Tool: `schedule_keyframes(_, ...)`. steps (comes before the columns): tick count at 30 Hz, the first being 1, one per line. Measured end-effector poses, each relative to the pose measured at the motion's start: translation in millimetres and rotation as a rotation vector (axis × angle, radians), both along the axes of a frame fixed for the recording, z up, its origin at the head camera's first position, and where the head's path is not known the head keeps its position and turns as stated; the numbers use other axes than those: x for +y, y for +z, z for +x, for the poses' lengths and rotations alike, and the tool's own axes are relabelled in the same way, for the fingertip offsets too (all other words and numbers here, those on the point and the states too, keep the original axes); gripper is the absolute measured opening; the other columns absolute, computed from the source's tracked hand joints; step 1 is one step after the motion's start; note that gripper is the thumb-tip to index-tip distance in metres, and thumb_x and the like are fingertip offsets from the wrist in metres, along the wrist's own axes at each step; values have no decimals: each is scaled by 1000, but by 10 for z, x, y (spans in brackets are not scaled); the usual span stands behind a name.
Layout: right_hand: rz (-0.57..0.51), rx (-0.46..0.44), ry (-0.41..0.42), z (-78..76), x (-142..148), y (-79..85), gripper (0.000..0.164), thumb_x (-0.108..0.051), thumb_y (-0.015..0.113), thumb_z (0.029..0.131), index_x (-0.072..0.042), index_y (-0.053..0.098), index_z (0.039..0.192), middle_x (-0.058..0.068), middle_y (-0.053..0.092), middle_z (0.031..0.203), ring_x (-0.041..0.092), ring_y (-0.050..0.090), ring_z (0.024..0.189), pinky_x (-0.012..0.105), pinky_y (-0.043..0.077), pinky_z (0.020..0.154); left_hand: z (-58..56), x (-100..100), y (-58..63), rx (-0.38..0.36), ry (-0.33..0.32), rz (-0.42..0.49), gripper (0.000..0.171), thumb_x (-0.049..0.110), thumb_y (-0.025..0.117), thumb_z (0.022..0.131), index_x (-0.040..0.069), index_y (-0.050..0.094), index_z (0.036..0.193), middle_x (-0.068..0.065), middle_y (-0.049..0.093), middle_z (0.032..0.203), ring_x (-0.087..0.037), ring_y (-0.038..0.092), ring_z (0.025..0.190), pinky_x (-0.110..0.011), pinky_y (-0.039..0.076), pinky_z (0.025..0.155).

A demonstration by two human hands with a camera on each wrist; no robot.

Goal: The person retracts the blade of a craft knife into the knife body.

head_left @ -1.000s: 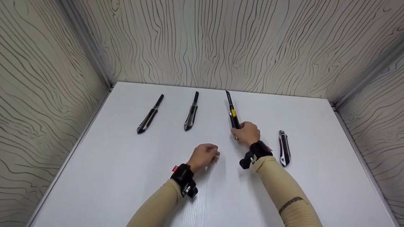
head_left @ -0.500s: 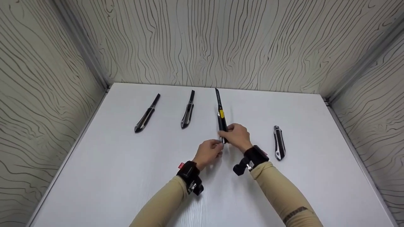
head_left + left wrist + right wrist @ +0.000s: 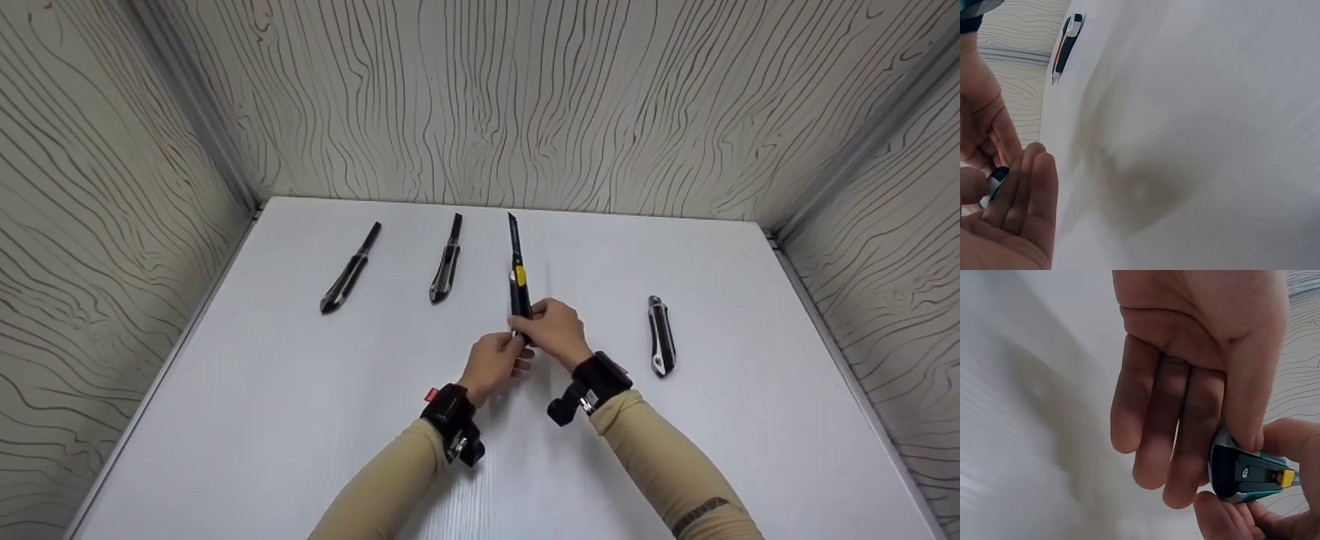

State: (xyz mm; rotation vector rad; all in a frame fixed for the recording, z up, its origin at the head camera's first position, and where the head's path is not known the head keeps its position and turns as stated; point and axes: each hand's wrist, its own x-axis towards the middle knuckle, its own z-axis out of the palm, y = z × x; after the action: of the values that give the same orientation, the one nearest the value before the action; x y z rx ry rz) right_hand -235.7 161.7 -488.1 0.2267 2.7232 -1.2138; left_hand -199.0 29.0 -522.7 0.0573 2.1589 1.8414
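Note:
Both hands meet at the middle of the table on one utility knife [image 3: 519, 294], black with a yellow slider and a long dark blade pointing to the far wall. My right hand [image 3: 555, 328] grips its handle from the right, behind the slider. At the butt end my left hand [image 3: 491, 365] pinches it between thumb and index finger, the other fingers stretched out. In the right wrist view the butt and the yellow slider [image 3: 1285, 477] show between both hands. Only the butt [image 3: 995, 184] shows in the left wrist view; the rest is hidden by fingers.
Two utility knives with blades out, a far-left one [image 3: 346, 281] and another beside it [image 3: 446, 268], lie on the white table [image 3: 262, 420]. A third knife [image 3: 661, 337], no blade showing, lies to the right. Wood-patterned walls [image 3: 480, 105] enclose the table.
My right hand has brought the yellow-slider knife leftward and slightly nearer. My left hand, earlier apart from it, has moved up and now pinches its butt end.

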Motion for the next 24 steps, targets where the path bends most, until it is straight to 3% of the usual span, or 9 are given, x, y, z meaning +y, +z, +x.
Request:
schedule_keyframes(5,-42,-9,15,54,-11,-4,39,-38,74,81,-6,62,99,4,71,86,13,63,67,23,45,58,18,-21,-33,13,-10,-24,31,20,46,102,-1,69,106,-12,73,95,-17,71,81,-32,59,73)
schedule_keyframes(9,-61,-9,41,82,-19,5,39,-36,73,83,-5,59,101,5,69,84,14,60,67,23,44,57,39,-35,-45,-8,-10,19,30,19,46,102,-1,69,106,-16,72,98,-18,71,82,-35,59,77)
schedule_keyframes(13,-42,0,106,87,-20,12,49,-44,68,87,-3,55,111,8,67,91,18,58,77,25,42,62,60,-39,-33,-25,-9,63,31,22,47,103,0,69,104,-17,72,99,-18,70,83,-37,59,80)
schedule_keyframes(17,-79,-8,134,53,21,-10,62,-55,58,91,-2,51,123,13,65,103,23,60,90,30,45,72,94,-51,-10,-51,-32,137,33,21,46,103,-3,67,111,-16,72,101,-17,69,86,-37,59,83)
schedule_keyframes(24,-284,-85,59,-69,162,-8,66,-58,48,96,-5,49,134,16,61,126,28,59,116,41,46,98,173,-100,-31,-110,-70,247,34,14,44,104,-11,57,123,-26,69,112,-29,71,97,-41,57,90)
